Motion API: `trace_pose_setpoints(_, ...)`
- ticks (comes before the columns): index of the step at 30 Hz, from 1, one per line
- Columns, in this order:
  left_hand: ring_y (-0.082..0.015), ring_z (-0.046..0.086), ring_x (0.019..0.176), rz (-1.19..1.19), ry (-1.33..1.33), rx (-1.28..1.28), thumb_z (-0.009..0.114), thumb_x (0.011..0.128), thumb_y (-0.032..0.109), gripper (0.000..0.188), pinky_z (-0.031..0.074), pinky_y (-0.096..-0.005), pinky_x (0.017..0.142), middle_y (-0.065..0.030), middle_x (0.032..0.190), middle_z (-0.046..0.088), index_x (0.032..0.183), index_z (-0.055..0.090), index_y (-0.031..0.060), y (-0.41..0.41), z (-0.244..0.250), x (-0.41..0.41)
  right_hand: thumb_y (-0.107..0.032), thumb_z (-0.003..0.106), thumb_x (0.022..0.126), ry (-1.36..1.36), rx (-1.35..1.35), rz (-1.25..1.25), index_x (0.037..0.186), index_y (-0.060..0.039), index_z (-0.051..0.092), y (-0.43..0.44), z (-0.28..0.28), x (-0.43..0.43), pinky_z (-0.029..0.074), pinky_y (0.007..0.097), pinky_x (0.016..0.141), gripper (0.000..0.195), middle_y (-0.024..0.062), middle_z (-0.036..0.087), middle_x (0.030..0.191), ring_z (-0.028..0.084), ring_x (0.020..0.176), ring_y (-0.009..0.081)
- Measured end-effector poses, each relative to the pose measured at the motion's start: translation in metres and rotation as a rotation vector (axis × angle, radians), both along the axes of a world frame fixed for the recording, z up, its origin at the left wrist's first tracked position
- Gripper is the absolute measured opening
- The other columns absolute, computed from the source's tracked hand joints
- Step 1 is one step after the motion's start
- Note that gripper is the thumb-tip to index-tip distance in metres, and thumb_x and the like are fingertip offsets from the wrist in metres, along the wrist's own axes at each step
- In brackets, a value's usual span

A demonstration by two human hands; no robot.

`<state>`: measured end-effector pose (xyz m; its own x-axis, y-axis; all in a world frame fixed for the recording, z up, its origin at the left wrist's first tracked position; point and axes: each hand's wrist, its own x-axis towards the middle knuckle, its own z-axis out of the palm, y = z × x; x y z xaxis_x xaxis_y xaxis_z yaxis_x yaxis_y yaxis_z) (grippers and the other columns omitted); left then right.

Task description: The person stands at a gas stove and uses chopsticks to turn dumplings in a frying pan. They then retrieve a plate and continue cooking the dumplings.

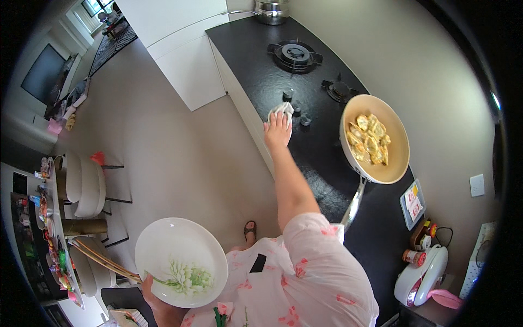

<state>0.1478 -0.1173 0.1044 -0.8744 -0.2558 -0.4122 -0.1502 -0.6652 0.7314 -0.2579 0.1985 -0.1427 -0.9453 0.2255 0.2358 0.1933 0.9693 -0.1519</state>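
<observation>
My left hand (154, 295) holds the rim of a white round plate (171, 245) with a green-and-white floral print, along with a pair of wooden chopsticks (107, 261). No food lies on the plate. Over at the black stove counter (253, 57), my right hand (279, 130) presses on a white cloth (282, 110) close to the front edge, beside the stove knobs (305, 119). A deep frying pan (397, 141) with a cream interior holds several browned dumplings (369, 141). Its metal handle (354, 206) points toward my body.
Two gas burners (296, 54) (340, 90) lie beyond the pan, with a steel pot (273, 12) at the far end. Jars (414, 257), a plastic box (412, 204) and a white appliance (421, 276) line the wall. Chairs (88, 186) stand left by a loaded table.
</observation>
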Motion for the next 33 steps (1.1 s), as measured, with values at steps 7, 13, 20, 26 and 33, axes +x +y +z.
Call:
trace_pose_setpoints(7,-0.0313,0.054,0.105,0.000,-0.004,-0.185,0.038,0.087,0.032,0.054,0.044,-0.0394,0.089,-0.0202,0.117,0.053,0.124,0.042,-0.0083,-0.063,-0.027,-0.001,-0.045,0.038,0.091,-0.028,-0.033,0.081,0.138,-0.0226,0.032,0.004,0.008,-0.032,0.017,0.0451,0.109,0.052,0.0036,0.020,0.148,0.019,0.136,0.0240)
trace_pose_setpoints(13,-0.0298,0.054,0.105,-0.099,-0.044,-0.150,0.047,0.085,0.030,0.052,0.043,-0.0386,0.089,-0.0192,0.117,0.053,0.122,0.044,-0.0063,-0.053,-0.032,-0.044,-0.045,0.044,0.089,0.036,-0.069,-0.124,0.138,-0.0216,0.033,0.024,0.002,0.101,0.016,0.0443,0.109,0.055,0.0037,0.023,0.147,0.020,0.136,0.0219)
trace_pose_setpoints(20,-0.0319,0.055,0.104,-0.295,-0.027,-0.138,0.057,0.078,0.026,0.059,0.044,-0.0402,0.090,-0.0210,0.117,0.053,0.124,0.040,-0.0087,-0.037,-0.026,-0.104,-0.036,0.051,0.087,0.141,-0.169,-0.253,0.137,-0.0192,0.035,0.086,0.030,0.298,0.019,0.0446,0.109,0.055,0.0047,0.027,0.145,0.022,0.135,0.0243)
trace_pose_setpoints(26,-0.0291,0.057,0.101,-0.521,0.015,-0.119,0.056,0.080,0.022,0.054,0.046,-0.0383,0.086,-0.0202,0.113,0.055,0.121,0.043,-0.0100,0.029,0.006,-0.106,-0.034,0.052,0.087,-0.117,-0.031,-0.709,0.138,-0.0202,0.034,0.143,0.046,0.479,0.019,0.0467,0.109,0.056,0.0024,0.023,0.147,0.018,0.137,0.0226)
trace_pose_setpoints(33,-0.0231,0.064,0.085,-0.901,0.038,-0.111,0.060,0.082,0.016,0.036,0.053,-0.0326,0.072,-0.0151,0.097,0.063,0.107,0.054,-0.0098,0.162,0.032,-0.060,-0.036,0.046,0.090,-0.146,-0.075,-1.075,0.138,-0.0202,0.031,0.205,0.067,0.648,0.021,0.0513,0.107,0.053,0.0069,0.024,0.147,0.021,0.136,0.0278)
